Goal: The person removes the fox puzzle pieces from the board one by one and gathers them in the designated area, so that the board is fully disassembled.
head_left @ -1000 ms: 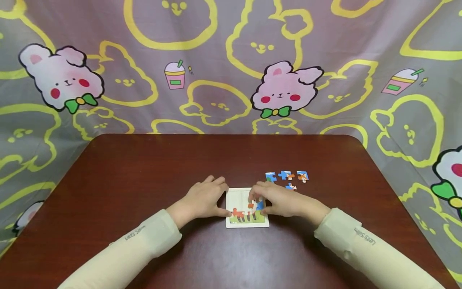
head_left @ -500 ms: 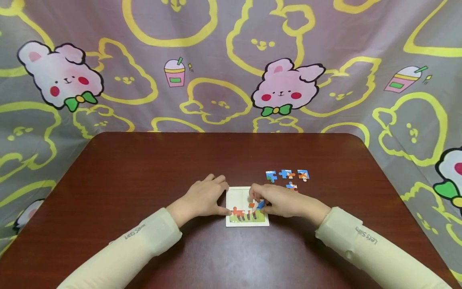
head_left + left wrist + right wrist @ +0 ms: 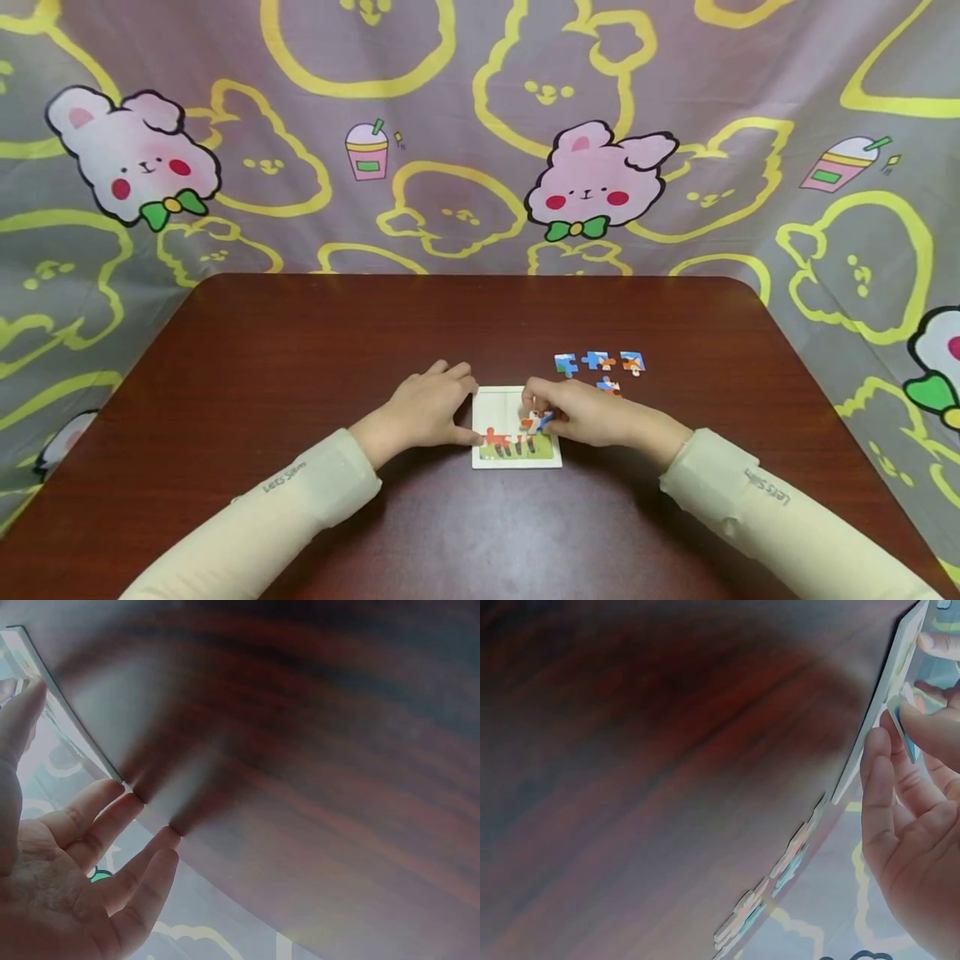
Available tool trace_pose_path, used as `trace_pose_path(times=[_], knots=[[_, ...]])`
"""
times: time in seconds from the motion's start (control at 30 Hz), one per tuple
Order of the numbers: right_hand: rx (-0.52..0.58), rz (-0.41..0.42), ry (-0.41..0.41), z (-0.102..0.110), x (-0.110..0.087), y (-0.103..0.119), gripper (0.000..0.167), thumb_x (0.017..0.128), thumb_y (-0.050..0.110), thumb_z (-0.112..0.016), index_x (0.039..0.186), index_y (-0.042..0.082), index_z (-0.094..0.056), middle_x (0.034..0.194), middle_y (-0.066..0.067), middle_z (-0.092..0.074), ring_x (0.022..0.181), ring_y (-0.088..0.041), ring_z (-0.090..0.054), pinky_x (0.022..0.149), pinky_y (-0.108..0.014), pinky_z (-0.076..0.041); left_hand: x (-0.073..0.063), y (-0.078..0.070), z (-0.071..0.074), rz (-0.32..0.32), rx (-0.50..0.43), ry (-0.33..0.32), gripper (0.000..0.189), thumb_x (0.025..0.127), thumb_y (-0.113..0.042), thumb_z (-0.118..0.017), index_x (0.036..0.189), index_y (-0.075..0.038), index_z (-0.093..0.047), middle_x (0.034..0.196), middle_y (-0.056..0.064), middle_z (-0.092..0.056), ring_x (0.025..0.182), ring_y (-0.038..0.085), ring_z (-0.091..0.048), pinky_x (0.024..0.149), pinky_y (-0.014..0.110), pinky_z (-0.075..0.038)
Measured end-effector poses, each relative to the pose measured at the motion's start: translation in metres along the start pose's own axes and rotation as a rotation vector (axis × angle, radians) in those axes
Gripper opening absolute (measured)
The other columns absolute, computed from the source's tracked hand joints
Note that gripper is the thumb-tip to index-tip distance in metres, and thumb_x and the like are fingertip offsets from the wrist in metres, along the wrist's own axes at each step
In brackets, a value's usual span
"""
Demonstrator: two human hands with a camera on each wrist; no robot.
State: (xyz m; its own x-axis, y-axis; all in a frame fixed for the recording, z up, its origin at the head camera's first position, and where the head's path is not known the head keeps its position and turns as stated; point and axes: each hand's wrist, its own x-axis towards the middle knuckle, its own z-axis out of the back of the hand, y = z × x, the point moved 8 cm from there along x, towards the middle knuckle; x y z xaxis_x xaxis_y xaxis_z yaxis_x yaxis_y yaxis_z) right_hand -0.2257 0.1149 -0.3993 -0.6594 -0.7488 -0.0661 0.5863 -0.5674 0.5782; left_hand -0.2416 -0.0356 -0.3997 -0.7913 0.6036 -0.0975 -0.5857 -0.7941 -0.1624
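A shallow puzzle board with a pale rim lies flat on the table. Its lower part bears joined pieces showing red shapes, dark legs and green grass. Thumb and forefinger of my right hand pinch a blue, white and orange puzzle piece, tilted over the board's right side. In the right wrist view the same puzzle piece appears edge-on between the fingertips. My left hand rests along the board's left edge, thumb near the lower part, fingers loosely spread; the left wrist view shows those fingertips touching down by the board.
Several loose puzzle pieces lie beyond my right hand, among them a blue-and-orange puzzle piece and a blue-and-green puzzle piece. One is partly hidden by the hand. A patterned curtain surrounds the dark wooden table.
The piece in my right hand has tilted and come up slightly from the board's right side. My left hand has stayed at the board's left edge.
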Motion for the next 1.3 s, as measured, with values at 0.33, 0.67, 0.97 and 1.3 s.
trace_pose_path(times=[0.33, 0.67, 0.97, 1.3], knots=[[0.054, -0.012, -0.023, 0.007, -0.005, -0.006, 0.03, 0.087, 0.0, -0.071, 0.107, 0.015, -0.054, 0.088, 0.002, -0.061, 0.081, -0.01, -0.057, 0.074, -0.025, -0.049, 0.0, -0.001, 0.0, -0.001, -0.011, 0.004, 0.064, 0.072, -0.057, -0.083, 0.117, -0.014, -0.068, 0.116, -0.001, -0.06, 0.104, 0.024, -0.054, 0.071, 0.042, -0.053], [0.07, -0.039, -0.024, 0.013, -0.017, -0.018, 0.03, 0.088, -0.003, -0.068, 0.109, 0.016, -0.06, 0.092, 0.002, -0.066, 0.085, -0.008, -0.057, 0.075, -0.025, -0.049, -0.002, -0.002, -0.001, 0.003, -0.008, 0.003, 0.063, 0.072, -0.057, -0.082, 0.116, -0.014, -0.068, 0.112, -0.003, -0.058, 0.104, 0.024, -0.055, 0.067, 0.041, -0.05], [0.083, -0.059, -0.07, 0.028, -0.03, -0.025, 0.029, 0.088, -0.001, -0.07, 0.111, 0.014, -0.062, 0.099, 0.004, -0.069, 0.091, -0.008, -0.06, 0.078, -0.026, -0.051, -0.003, -0.002, 0.001, 0.013, 0.006, -0.002, 0.062, 0.071, -0.058, -0.083, 0.113, -0.014, -0.068, 0.111, -0.003, -0.058, 0.102, 0.024, -0.055, 0.065, 0.041, -0.05], [0.117, -0.09, -0.097, 0.045, -0.045, -0.034, 0.029, 0.089, -0.002, -0.067, 0.113, 0.013, -0.064, 0.095, 0.005, -0.067, 0.089, -0.006, -0.059, 0.075, -0.026, -0.052, -0.003, -0.002, 0.002, 0.011, 0.004, -0.01, 0.061, 0.071, -0.057, -0.083, 0.112, -0.014, -0.068, 0.108, -0.003, -0.058, 0.099, 0.023, -0.054, 0.062, 0.039, -0.048]])
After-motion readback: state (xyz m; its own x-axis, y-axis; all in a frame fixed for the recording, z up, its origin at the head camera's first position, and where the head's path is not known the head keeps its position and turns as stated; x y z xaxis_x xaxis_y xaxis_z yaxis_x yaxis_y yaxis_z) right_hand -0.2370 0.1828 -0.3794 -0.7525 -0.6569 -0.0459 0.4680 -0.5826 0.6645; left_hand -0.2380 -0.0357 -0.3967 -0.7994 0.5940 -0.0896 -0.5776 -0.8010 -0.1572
